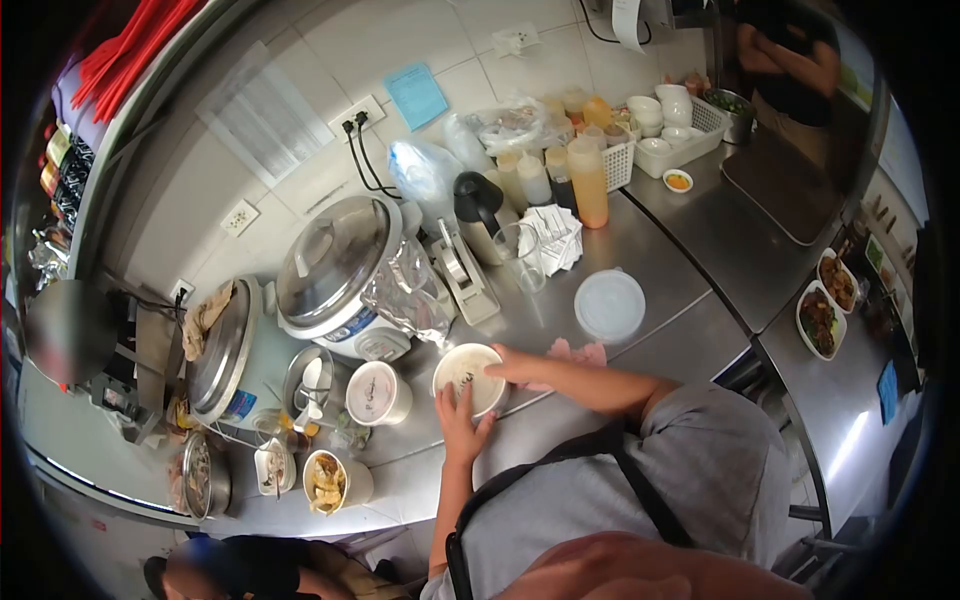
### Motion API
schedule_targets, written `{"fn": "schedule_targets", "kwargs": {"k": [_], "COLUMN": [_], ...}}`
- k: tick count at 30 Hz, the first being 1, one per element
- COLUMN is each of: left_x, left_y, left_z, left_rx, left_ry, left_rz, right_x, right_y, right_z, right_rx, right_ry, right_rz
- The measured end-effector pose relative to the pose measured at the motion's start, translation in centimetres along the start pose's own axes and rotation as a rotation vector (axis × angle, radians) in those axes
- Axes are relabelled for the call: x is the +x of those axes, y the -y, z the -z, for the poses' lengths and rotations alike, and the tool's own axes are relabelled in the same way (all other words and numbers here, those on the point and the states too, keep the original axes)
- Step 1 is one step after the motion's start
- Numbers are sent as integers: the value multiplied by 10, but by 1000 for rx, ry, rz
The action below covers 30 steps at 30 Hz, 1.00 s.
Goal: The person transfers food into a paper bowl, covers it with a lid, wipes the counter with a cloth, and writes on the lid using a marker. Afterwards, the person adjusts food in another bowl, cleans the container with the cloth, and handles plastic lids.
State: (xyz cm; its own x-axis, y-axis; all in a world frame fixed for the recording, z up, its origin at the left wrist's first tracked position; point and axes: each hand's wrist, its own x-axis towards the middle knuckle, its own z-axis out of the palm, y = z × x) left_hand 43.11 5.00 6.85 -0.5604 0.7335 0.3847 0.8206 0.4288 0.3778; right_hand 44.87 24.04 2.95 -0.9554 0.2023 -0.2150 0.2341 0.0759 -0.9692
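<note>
Lidded tub [482, 362] stands on the worktop [660, 260], right of a second tub [374, 394]. Left hand [464, 425]: fingers spread over its top. Right hand [514, 367]: touching its right rim; whether the fingers pinch, cannot tell. Crumpled pink item [590, 353] beyond.

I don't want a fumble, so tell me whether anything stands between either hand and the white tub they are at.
Nothing visible does. The left hand is on the white tub, and the right hand is at its right rim. A second tub stands to the left, outside both hands' way.
</note>
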Motion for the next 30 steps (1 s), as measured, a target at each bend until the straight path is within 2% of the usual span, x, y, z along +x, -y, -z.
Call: {"fn": "schedule_targets", "kwargs": {"k": [1,2,4,7,10,13,14,16,17,18,20,22,25,27,29,30], "left_x": [-2,-5,-14,-30,-43,-70,-75,-79,-80,-74,-71,-69,-70,-69,-70,-69], "left_y": [-1,-2,-5,-3,-14,26,23,20,16,1,-2,-5,-4,-5,-4,-3], "left_z": [0,0,1,-16,-15,-41,-45,-43,-42,-38,-41,-41,-41,-41,-42,-43], "left_rx": [-5,-10,24,-325,-736,-766,-731,-470,-340,-247,-203,-160,-106,-102,-100,-116], "left_ry": [-5,-13,1,-198,-152,-44,-117,-110,-107,-173,-158,-157,-155,-165,-181,-179], "left_rz": [10,21,41,144,446,505,468,322,248,221,237,247,238,238,276,274], "right_x": [-16,-18,-31,-53,-73,-85,-95,-119,-127,-135,-136,-129,-88,-67,-42,-37], "right_y": [15,11,13,21,10,-3,-1,14,18,39,34,38,14,-7,-32,-49], "right_z": [9,11,8,9,9,33,46,77,98,103,150,179,222,248,268,279], "right_rx": [96,268,391,479,543,663,709,805,833,1121,840,738,862,934,922,869], "right_ry": [135,235,251,212,176,137,116,46,92,-73,-75,-364,-759,-840,-1132,-1067], "right_rz": [-189,-221,-259,-231,-171,-180,-165,-136,-68,8,104,149,189,335,348,372]}}
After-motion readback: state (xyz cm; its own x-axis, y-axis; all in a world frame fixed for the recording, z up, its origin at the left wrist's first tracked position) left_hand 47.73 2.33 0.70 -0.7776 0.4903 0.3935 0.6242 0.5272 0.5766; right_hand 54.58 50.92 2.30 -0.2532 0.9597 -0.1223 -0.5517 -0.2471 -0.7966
